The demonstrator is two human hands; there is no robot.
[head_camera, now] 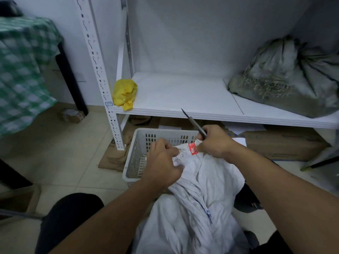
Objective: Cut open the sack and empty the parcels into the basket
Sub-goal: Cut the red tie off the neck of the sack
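In the head view, the white woven sack [201,189] lies slumped between the person's knees, its gathered neck raised over the near rim of the grey slotted basket [136,154] on the floor. A red tag [192,149] binds the neck shut. The left hand [163,162] has its fingers curled tight round the bunched cloth just below the tag. The right hand [214,140] is closed round the handle of a dark pointed blade [192,121], whose tip points up and away towards the white shelf [183,99]; whether it is a knife or closed scissors cannot be told. The heel of that hand rests against the neck beside the tag.

The cloth looks thin, soft and loose, so it will probably fold and slip unless pulled taut; the neck below the tie seems the sound place to hold it. For tipping, the bottom corners would likely serve better. Its weight cannot be judged. No parcels show.
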